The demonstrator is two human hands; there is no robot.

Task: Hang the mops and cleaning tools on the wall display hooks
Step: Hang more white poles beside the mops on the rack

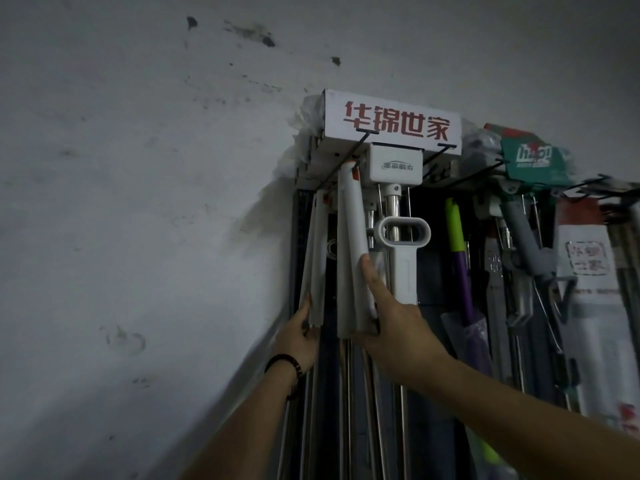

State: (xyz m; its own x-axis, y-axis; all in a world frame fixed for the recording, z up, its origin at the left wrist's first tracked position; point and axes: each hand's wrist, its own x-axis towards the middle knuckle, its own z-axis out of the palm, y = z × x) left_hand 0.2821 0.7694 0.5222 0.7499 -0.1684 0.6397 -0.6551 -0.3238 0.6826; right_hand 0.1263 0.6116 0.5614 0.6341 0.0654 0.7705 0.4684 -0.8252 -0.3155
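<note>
right hand grips the white mop head hanging from a hook, left hand grips the one beside it

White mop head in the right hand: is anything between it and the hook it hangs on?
Nothing visible. The white mop head under the right hand reaches the black hook below the sign; whether it is seated is unclear.

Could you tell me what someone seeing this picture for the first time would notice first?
Probably the white sign with red characters at the top of the dark wall rack, against a stained grey wall. Just below it, the left hand and right hand each hold a white folded mop head hanging from the hooks. To the right hangs a green and purple handle.
</note>
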